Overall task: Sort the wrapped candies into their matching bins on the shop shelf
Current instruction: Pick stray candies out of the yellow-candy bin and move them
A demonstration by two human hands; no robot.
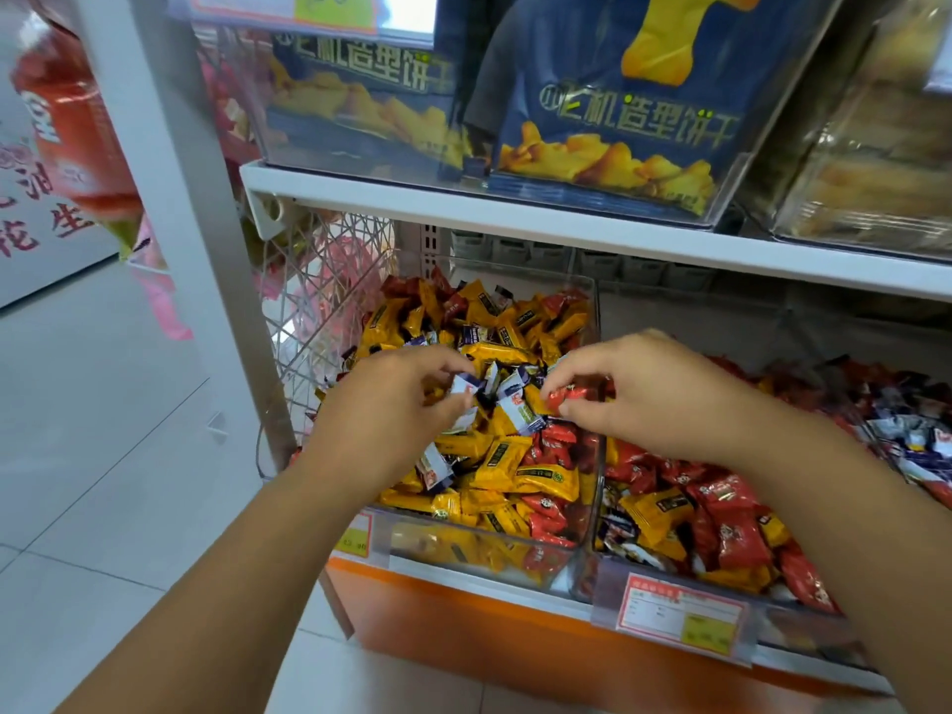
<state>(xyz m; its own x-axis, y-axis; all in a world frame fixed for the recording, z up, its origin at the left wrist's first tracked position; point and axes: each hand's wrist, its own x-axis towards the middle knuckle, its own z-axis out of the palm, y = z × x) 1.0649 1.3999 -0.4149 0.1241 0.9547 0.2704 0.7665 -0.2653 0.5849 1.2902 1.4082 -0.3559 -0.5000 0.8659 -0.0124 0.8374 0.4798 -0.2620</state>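
Both hands reach into the left clear bin (pixel 463 551), which is heaped mostly with yellow wrapped candies (pixel 507 463) mixed with red and white-and-blue ones. My left hand (pixel 396 404) pinches a white-and-blue candy (pixel 466 386) over the heap. My right hand (pixel 644 391) pinches a red candy (pixel 564 396) near the bin's right wall. Another white-and-blue candy (pixel 520 409) lies between the hands. The middle bin (pixel 669 584) to the right holds mostly red candies (pixel 731 523) with some yellow ones. A third bin (pixel 912 445) at far right shows white-and-blue and red candies.
A white shelf board (pixel 566 219) runs just above the bins, carrying clear boxes of blue biscuit packs (pixel 613 110). A white upright post (pixel 170 146) and a wire basket (pixel 319 311) stand left of the bins. Price tags (pixel 680 613) clip to the bin fronts over an orange base (pixel 463 626).
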